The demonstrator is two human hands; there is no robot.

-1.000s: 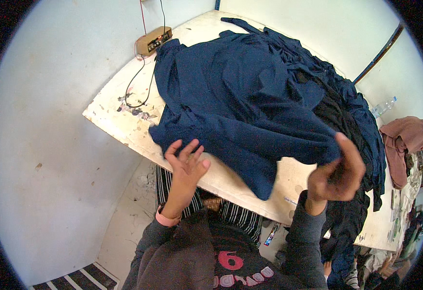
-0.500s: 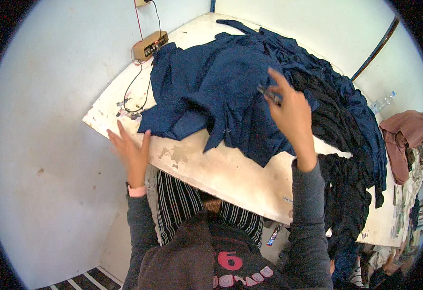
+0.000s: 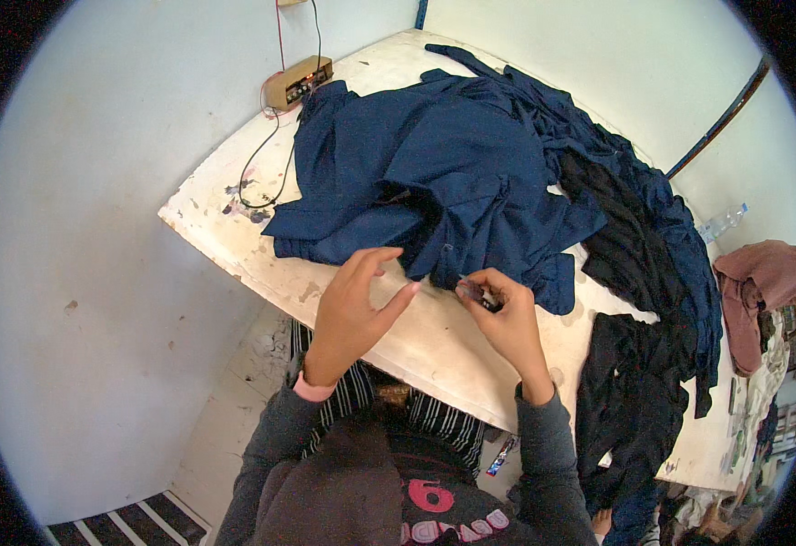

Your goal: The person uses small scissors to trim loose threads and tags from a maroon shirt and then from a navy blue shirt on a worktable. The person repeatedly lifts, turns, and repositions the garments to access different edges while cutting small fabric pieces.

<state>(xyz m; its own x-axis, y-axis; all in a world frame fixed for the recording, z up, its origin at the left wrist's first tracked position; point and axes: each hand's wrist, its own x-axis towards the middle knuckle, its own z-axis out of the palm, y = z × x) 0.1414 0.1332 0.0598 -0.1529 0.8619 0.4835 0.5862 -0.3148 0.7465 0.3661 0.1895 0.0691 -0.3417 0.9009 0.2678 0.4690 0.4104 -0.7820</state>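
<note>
A dark blue garment (image 3: 434, 136) lies rumpled across the white table (image 3: 325, 300), its near edge folded into loose points. My left hand (image 3: 348, 309) hovers by that near edge with fingers apart and nothing in it. To the right, my right hand (image 3: 512, 332) is closed around small dark thread snips (image 3: 478, 295). Their tip points toward the cloth's near edge; the fingers hide much of them, and I cannot tell whether they touch the fabric.
Black clothes (image 3: 630, 391) hang over the table's right side, beside more blue cloth. A tan box with wires (image 3: 298, 84) sits at the far left corner against the wall. A clear plastic bottle (image 3: 724, 221) and a brownish-pink cloth (image 3: 757, 282) are at the right.
My right hand has come down and nearer from over the garment, still holding the snips. My left hand has moved right from the table's edge toward the cloth. The garment's right part has spread out.
</note>
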